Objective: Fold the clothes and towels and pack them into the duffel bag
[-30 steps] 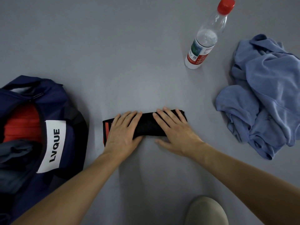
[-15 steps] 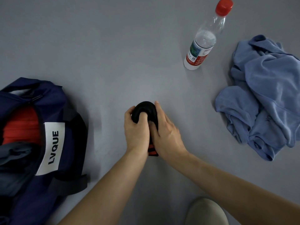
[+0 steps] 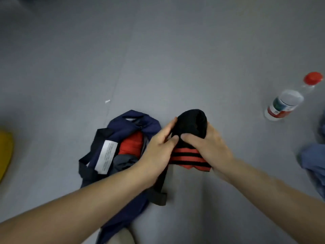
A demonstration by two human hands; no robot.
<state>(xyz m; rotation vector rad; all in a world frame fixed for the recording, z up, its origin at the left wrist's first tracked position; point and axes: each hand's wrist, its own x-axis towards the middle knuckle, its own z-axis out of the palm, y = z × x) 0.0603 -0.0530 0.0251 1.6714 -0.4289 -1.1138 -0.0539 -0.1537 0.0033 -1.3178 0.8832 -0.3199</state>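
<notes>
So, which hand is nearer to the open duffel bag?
Left. The left hand overlaps the edge of the duffel bag in the view; the right hand is further right, beyond the rolled black garment both grip.

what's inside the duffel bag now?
A red folded item and a grey garment show in the open duffel bag. The left hand, holding the black roll, covers its right edge; anything deeper is hidden.

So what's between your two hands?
A black roll with red stripes, gripped by the left hand and the right hand, seen in the head view.
</notes>
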